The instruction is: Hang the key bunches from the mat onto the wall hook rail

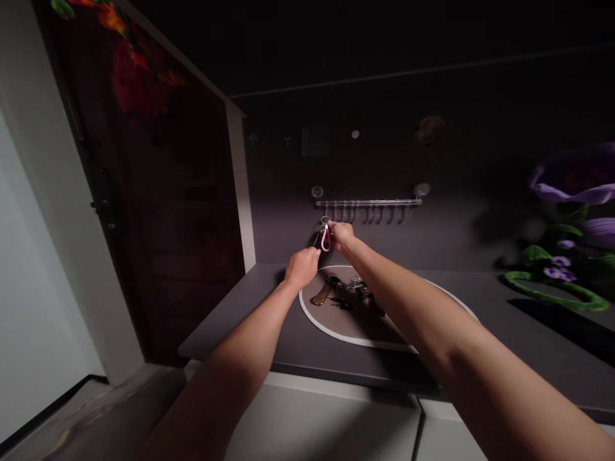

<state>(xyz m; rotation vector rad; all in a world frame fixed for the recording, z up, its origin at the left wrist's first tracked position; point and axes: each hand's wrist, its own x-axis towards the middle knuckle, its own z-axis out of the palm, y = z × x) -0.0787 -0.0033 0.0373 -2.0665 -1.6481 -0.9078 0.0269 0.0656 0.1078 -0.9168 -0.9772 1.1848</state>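
Note:
A keychain with a pink strap loop [326,239] and a metal ring is up by the left end of a clear hook rail [369,203] on the dark wall. My right hand [343,235] pinches it near the ring, just under the leftmost hooks. Lower and to the left, my left hand [302,267] is closed, its fingertips beside the strap at a thin dark piece that hangs from the ring; what exactly they grip is too small to tell. Beneath both hands, several keys and fobs, one with a brown strap [321,295], lie on a round white-rimmed tray [346,338].
The tray stands on a grey counter [298,342] above white cabinet fronts [327,416]. Purple artificial flowers [576,179] with a green ring base are at the right. A dark door [182,211] is on the left. Small hooks [287,140] sit higher on the wall.

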